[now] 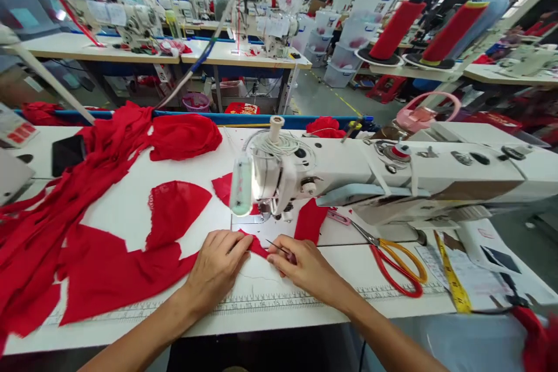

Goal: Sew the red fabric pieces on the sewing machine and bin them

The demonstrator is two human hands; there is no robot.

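Note:
My left hand (221, 261) pinches the edge of a red fabric piece (131, 279) between thumb and forefinger, just in front of the sewing machine's needle area (272, 212). The fabric spreads flat to the left, and a narrow strip of it reaches my right hand. In my right hand (299, 261) is a thin awl (279, 247), its dark point directed left above the strip. That hand's fingers curl round the handle and hide most of it. Another red piece (310, 222) lies under the machine arm, just behind my right hand.
Scissors (394, 261) with red and orange handles and pink thread snips (339, 217) lie to the right, near a yellow tape measure (451, 273). A ruler strip (279, 302) runs along the front edge. Red fabric heaps (104, 157) cover the left side. Red thread cones (399, 29) stand behind.

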